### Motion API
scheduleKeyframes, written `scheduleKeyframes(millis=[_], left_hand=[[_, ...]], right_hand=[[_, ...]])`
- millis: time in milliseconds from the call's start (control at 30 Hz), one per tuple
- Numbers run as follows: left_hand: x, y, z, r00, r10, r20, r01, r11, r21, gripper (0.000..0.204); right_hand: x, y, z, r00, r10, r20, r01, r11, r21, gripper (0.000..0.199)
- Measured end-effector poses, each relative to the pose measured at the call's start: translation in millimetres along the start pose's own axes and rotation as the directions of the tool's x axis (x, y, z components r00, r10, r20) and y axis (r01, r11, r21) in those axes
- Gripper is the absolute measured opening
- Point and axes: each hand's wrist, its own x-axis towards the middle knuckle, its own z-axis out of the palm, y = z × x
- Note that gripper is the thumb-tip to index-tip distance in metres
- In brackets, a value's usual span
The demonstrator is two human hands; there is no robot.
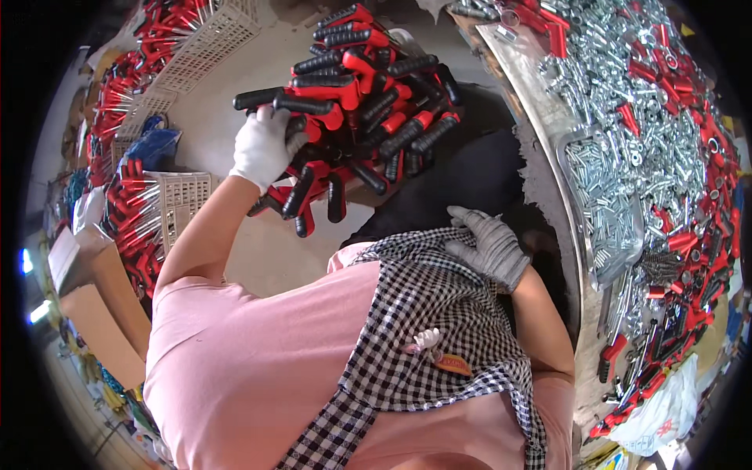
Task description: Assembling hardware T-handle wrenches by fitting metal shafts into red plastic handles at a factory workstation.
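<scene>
Left hand (265,146) touches 1 handle pile (356,102); right hand (489,247) rests on apron (423,313).

Left hand (262,147) extended, fingers curled; right hand (489,247) resting flat.

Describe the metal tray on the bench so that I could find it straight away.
Start at the curved workbench on the right, strewn with silver and red parts. The tray sits at its inner edge, above the grey-gloved right hand. It alone holds only neat silver pins, nothing red.
</scene>
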Motion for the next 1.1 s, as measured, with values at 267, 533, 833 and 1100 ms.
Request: scheduleKeyframes(millis=[267, 533, 833, 1100], left_hand=[[49.1, 13.2, 15.6, 0.993, 0.05, 0.109, -0.104, 0.816, 0.568, 0.06], [92.8, -0.5, 63.6, 0.849, 0.499, -0.177, -0.419, 0.837, 0.351, 0.05], [123.0, 11.3, 76.1, 0.793, 0.36, -0.492, -0.342, 0.931, 0.13, 0.05], [82.5, 200.4, -37.7, 0.498, 0.532, -0.685, -0.835, 0.507, -0.213, 0.039]], right_hand=[[-21.0, 9.2, 9.9, 0.987, 0.162, 0.017, -0.161, 0.954, 0.254, 0.067], [-80.9, 14.5, 9.5, 0.912, 0.354, -0.207, -0.294, 0.916, 0.273, 0.063], [-188.1, 7.0, -15.8, 0.752, 0.422, -0.505, -0.185, 0.872, 0.454, 0.035], [-318.1, 90.0, -54.1, 0.195, 0.326, -0.925, -0.959, 0.263, -0.109, 0.027]])
